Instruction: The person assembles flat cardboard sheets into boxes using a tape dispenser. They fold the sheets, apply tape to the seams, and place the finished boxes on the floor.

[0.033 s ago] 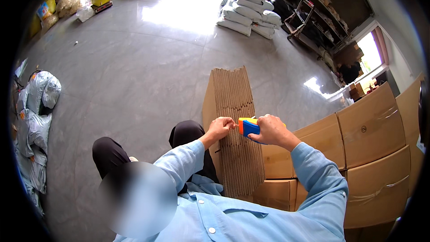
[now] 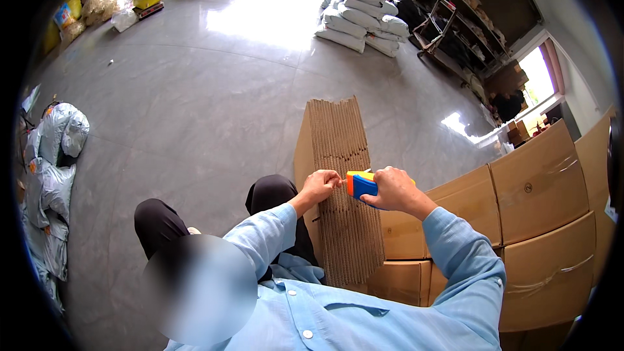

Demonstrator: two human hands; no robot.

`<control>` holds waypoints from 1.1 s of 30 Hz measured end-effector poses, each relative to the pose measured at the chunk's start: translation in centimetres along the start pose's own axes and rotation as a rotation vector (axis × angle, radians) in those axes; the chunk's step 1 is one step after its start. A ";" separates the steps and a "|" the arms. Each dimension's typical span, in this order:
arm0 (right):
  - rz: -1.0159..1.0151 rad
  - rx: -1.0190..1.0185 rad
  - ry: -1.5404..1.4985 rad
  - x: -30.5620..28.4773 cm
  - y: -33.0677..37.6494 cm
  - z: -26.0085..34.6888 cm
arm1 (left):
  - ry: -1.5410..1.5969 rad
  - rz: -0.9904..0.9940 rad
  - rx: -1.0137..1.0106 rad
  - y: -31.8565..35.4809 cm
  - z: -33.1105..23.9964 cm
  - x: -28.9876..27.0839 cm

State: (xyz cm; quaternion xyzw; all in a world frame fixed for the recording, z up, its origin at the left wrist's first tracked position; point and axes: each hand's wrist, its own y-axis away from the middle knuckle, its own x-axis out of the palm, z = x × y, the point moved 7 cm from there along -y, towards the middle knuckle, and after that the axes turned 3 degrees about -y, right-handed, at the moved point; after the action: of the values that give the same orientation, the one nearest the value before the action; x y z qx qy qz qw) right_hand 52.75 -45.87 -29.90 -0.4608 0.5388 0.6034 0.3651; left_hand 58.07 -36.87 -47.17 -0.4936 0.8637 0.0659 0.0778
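Our right hand (image 2: 394, 190) clamps one tool (image 2: 362, 186), partly hidden in grip. Our left hand (image 2: 317, 187), just apart, fingertips bunched; whether on anything, we cannot tell. One cardboard stack (image 2: 348, 237) stands beneath both.

Tool (image 2: 365, 186) in the right hand (image 2: 396, 190): blue side, orange front, yellow top. Cardboard stack (image 2: 349, 244) beneath that hand and the left hand (image 2: 319, 185): brown, finely striped along its edges. Cartons (image 2: 536, 172) right of the right hand: tan. Trousers (image 2: 272, 192) beside the left hand: black. Sleeves (image 2: 463, 260) behind both hands: light blue. Floor (image 2: 195, 130) beyond the hands: grey.
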 end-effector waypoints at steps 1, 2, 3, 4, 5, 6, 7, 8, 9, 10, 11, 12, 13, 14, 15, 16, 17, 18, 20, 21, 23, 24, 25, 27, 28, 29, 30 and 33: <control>0.033 0.021 -0.007 0.1 0.2 0.0 | 0.015 0.017 -0.023 0.0 0.2 0.1; 0.021 0.013 0.003 0.3 0.2 0.1 | 0.032 0.022 -0.026 0.1 0.2 0.2; 0.008 0.005 0.012 0.6 0.3 0.1 | 0.049 0.027 -0.030 0.1 0.2 0.2; -0.004 -0.005 0.023 0.7 0.3 0.0 | 0.067 0.029 -0.034 0.1 0.3 0.2; 0.006 0.006 0.022 0.6 0.3 -0.1 | 0.093 0.030 -0.019 0.1 0.2 0.3; 0.017 0.018 0.020 0.4 0.2 -0.2 | 0.118 0.030 -0.004 0.1 0.1 0.3; 0.023 0.026 0.019 0.1 0.1 -0.3 | 0.140 0.026 0.013 0.0 0.2 0.2; 0.089 0.024 0.051 0.2 -0.1 -0.4 | 0.218 0.050 -0.003 -0.1 0.6 0.3; 0.155 0.023 0.083 0.4 -0.3 -0.6 | 0.296 0.074 -0.018 -0.2 1.0 0.4; 0.222 0.027 0.112 0.7 -0.3 -1.0 | 0.374 0.105 -0.034 -0.3 0.9 0.6; 0.118 -0.028 0.081 0.9 0.1 -1.3 | 0.381 0.104 -0.030 -0.3 0.7 0.6; 0.085 0.033 0.074 0.5 0.0 -2.2 | 0.389 0.103 -0.025 -0.2 0.5 0.7; 0.058 0.087 0.067 -0.1 -0.1 -2.7 | 0.400 0.096 -0.025 0.0 0.6 0.7; -0.012 0.078 0.074 -1.1 -0.3 -2.9 | 0.396 0.087 -0.022 -0.1 0.7 0.7; -0.082 0.067 0.080 -2.3 -0.7 -3.2 | 0.392 0.078 -0.019 -0.2 0.7 0.5; -0.094 0.041 0.037 -2.8 -1.0 -3.3 | 0.380 0.078 -0.018 -0.2 0.7 0.3; -0.029 0.078 -0.008 -3.1 -1.4 -3.2 | 0.370 0.084 -0.025 -0.1 0.7 0.3; -0.032 0.060 -0.028 -2.7 -1.8 -2.9 | 0.359 0.089 -0.032 0.1 0.8 0.2; -0.041 0.032 -0.038 -1.8 -2.5 -2.9 | 0.329 0.088 -0.041 0.2 0.0 0.4; -0.048 0.017 -0.038 -1.0 -2.7 -2.7 | 0.302 0.081 -0.049 0.3 -0.4 0.6; -0.042 -0.028 -0.072 0.0 -2.4 -2.4 | 0.275 0.063 -0.066 0.6 -0.6 0.5; -0.033 -0.049 -0.104 0.4 -1.7 -2.6 | 0.276 0.061 -0.068 0.8 -0.8 0.5; -0.030 -0.079 -0.137 0.3 -1.4 -2.0 | 0.271 0.050 -0.068 0.9 -0.7 0.0; 0.023 -0.057 -0.131 0.4 -0.8 -1.2 | 0.271 0.050 -0.015 0.6 0.8 -0.3; 0.052 -0.039 -0.121 1.0 -0.4 -1.2 | 0.275 0.058 0.016 0.5 0.6 -0.3; 0.081 -0.021 -0.110 1.5 0.0 -1.2 | 0.288 0.061 0.010 0.5 0.6 -0.2; 0.045 -0.051 -0.063 1.5 0.1 -1.1 | 0.301 0.063 0.005 0.5 0.6 -0.1; -0.045 -0.134 -0.034 0.9 0.3 -1.0 | 0.360 0.084 0.003 0.6 0.5 0.2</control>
State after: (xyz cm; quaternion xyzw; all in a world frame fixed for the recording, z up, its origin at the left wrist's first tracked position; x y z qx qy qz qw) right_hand 52.33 -46.95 -30.63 -0.4858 0.4804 0.6376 0.3560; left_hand 57.48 -36.68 -47.70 -0.4607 0.8836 -0.0215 -0.0801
